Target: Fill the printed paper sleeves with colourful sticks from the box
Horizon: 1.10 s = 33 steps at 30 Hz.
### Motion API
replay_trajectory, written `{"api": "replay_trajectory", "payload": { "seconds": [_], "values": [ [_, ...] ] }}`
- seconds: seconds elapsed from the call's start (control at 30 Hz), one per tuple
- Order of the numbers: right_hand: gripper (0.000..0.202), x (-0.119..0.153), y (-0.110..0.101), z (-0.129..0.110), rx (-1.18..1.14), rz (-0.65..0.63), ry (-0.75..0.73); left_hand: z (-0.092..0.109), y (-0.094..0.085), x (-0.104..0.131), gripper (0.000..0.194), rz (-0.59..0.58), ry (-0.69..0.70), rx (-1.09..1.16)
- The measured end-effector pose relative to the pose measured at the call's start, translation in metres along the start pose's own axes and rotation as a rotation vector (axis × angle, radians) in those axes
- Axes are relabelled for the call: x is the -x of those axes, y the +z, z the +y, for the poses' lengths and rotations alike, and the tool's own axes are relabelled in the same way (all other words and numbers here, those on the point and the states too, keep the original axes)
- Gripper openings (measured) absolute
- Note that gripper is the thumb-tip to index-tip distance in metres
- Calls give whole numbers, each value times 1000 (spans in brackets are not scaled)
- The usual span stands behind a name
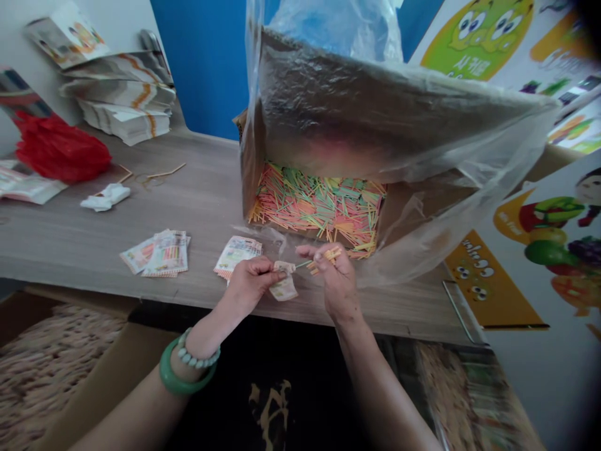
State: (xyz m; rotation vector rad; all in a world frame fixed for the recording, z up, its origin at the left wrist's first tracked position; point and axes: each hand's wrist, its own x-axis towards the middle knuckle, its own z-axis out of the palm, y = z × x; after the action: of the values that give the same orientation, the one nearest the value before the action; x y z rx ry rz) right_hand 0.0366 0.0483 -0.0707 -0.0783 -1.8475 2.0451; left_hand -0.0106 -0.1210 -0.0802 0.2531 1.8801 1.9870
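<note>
My left hand (pixel 251 283) pinches a small printed packet (pixel 284 288) by its upper part, near the table's front edge. Just right of it, my right hand (pixel 339 282) is closed around several thin orange sticks (pixel 332 254). A green stick (pixel 303 264) spans the gap between the packet's top and my right fingers; whether its end is inside the packet I cannot tell. Beyond my hands lies a cardboard box (pixel 250 169) lined with clear plastic, holding a heap of pink, green, yellow and orange sticks (pixel 323 203). A stack of flat packets (pixel 238 254) sits beside my left hand.
Sealed packets with coloured sticks (pixel 166 252) lie farther left on the table (pixel 206 188). Behind them are a crumpled white tissue (pixel 107 196), a red plastic bag (pixel 61 150) and bundled flat cartons (pixel 124 103). Printed cartons (pixel 498 282) stand at the right.
</note>
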Motion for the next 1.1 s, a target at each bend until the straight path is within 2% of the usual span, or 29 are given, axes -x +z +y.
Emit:
{"api": "replay_trajectory", "payload": {
  "seconds": [0.13, 0.27, 0.47, 0.63, 0.73, 0.83, 0.93, 1.1],
  "values": [
    [7, -3, 6, -18, -63, -13, -94, 5, 1, 3, 26, -67, -57, -145],
    [7, -4, 22, -34, -96, -57, -162, 13, 6, 6, 29, -28, -146, -231],
    [7, -4, 39, -37, -137, -151, -183, 25, 10, 5, 29, -42, -176, -312],
    [10, -5, 36, -24, -140, -153, -97, 24, 5, 4, 19, -185, -204, -141],
    [17, -6, 32, -18, -175, -131, -15, 20, 2, 4, 20, -241, -165, -25],
    [21, -5, 31, -17, -197, -135, 36, 17, 2, 4, 24, -244, -159, 40],
    [18, -4, 30, -20, -175, -169, 24, 18, 2, 4, 29, -230, -175, 86],
    [17, -8, 26, -20, -142, -234, 49, 21, 3, 4, 24, -241, -183, 127]
  ]
}}
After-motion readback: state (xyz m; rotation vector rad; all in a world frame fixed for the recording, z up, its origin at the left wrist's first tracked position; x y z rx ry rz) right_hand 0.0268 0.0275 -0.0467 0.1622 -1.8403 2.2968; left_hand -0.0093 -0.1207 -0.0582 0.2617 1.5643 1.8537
